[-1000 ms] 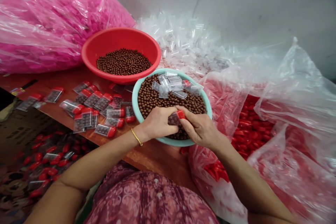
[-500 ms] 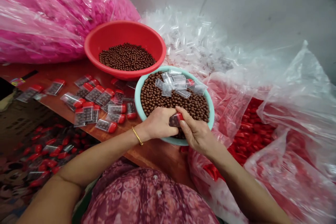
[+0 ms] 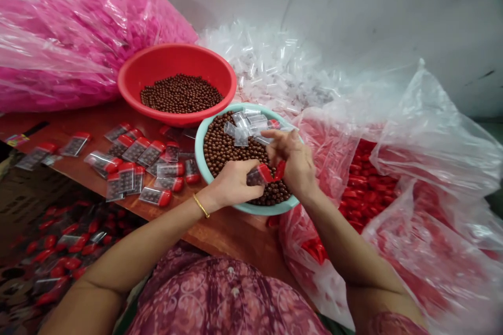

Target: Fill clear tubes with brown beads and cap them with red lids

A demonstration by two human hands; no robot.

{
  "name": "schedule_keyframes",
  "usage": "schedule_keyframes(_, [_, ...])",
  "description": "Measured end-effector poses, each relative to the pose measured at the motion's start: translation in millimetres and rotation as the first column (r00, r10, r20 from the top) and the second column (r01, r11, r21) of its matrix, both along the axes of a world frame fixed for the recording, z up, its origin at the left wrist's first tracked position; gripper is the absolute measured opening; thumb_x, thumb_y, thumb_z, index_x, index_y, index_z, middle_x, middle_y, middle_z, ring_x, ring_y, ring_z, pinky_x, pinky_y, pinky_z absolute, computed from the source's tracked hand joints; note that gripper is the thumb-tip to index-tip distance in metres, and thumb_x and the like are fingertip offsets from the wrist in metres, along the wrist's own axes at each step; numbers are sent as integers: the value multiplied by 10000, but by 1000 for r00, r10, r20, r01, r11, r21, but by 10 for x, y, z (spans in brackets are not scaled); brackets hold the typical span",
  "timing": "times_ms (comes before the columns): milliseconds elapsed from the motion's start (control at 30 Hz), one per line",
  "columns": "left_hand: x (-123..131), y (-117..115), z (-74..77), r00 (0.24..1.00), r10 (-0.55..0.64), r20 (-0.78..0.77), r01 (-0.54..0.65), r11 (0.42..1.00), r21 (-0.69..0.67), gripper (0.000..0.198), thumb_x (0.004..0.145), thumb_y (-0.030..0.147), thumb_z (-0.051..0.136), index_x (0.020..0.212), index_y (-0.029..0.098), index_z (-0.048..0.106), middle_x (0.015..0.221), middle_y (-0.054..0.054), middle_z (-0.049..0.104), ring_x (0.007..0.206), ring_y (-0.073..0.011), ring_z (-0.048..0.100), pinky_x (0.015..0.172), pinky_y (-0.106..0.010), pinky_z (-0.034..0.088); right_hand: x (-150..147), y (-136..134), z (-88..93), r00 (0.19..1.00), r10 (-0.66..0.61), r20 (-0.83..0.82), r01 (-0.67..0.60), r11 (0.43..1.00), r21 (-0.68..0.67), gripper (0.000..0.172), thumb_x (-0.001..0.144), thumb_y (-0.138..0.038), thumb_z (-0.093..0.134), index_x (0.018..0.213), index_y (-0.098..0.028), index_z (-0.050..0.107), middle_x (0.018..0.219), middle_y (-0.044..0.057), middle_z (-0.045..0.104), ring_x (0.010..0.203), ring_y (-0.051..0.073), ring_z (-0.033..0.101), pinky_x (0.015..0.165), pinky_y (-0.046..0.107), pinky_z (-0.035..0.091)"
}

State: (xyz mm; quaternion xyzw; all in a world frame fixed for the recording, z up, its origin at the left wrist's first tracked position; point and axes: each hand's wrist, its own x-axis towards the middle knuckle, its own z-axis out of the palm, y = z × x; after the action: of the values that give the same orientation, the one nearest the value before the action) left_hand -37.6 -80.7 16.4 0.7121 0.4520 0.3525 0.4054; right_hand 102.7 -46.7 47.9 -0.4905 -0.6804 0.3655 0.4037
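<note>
Low over the teal bowl point(image 3: 245, 209), left hand point(image 3: 231, 184) pinches a red-capped packet point(image 3: 258, 175); right hand point(image 3: 293, 159) hovers half-open beside it.

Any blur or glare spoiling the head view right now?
Head view: soft, even light with faint shadows; glare streaks the clear plastic sack; the wide lens bends the edges; the red-capped packet in the left hand looks slightly soft.

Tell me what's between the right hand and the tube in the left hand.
Only a red piece, perhaps a cap, right under the right hand, next to the clear tube in the left hand.
</note>
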Motion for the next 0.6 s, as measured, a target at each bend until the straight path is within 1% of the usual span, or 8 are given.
schedule_keyframes(67, [2,-10,2,998,-21,-56,22,1000,22,56,634,173,572,651,162,520,552,53,470,507,-77,390,510,-206,301,-105,11,-62,993,93,-73,-102,986,-129,773,877,-654,63,1211,-174,568,808,53,615,721,151,603,702,300,506])
schedule_keyframes(133, [3,-19,-3,992,-24,-128,30,999,44,64,628,179,577,684,157,554,570,33,520,504,-91,429,511,-213,321,-168,20,-102,977,201,-72,-212,958,-195,777,882,-632,23,1353,-174,439,1066,84,624,1027,178,594,940,357,460])
schedule_keyframes(167, [5,-24,-8,985,-22,-170,32,998,55,79,630,186,577,702,155,572,584,20,549,509,-103,455,516,-219,337,-177,22,-111,964,257,-62,-265,941,-212,756,890,-617,23,1400,-184,374,1192,86,589,1166,180,530,1040,382,388])
schedule_keyframes(233, [6,-35,-17,968,-18,-252,39,996,80,130,637,199,573,754,152,606,621,-7,603,534,-131,510,533,-232,371,-155,22,-110,931,364,-33,-362,910,-203,706,905,-597,45,1443,-219,301,1393,61,462,1340,173,365,1145,407,241])
schedule_keyframes(333, [-1,-52,-31,945,-17,-328,57,992,112,203,655,212,560,836,153,633,679,-29,653,578,-165,570,561,-250,413,-101,22,-92,881,461,103,-452,886,-100,657,914,-595,117,1450,-256,288,1521,13,287,1423,192,194,1179,450,106])
schedule_keyframes(400, [-11,-58,-40,939,-3,-345,52,990,134,196,665,213,557,834,155,638,673,-27,655,574,-168,578,563,-255,422,-106,21,-91,881,421,217,-434,901,12,679,898,-630,160,1451,-256,286,1534,13,257,1430,221,164,1173,493,53])
schedule_keyframes(467, [-11,-60,-41,941,34,-337,28,984,176,166,662,209,569,805,153,632,646,-17,642,554,-158,570,547,-247,414,-148,11,-95,904,346,252,-383,917,115,736,873,-674,164,1439,-228,314,1522,33,288,1424,234,187,1172,495,61])
schedule_keyframes(600, [6,-79,12,963,101,-251,-25,957,290,73,690,234,595,696,162,582,570,24,588,502,-113,530,505,-212,382,-125,-59,-34,976,218,26,-218,946,238,756,897,-617,14,1368,-183,415,1436,48,434,1358,178,343,1145,387,260])
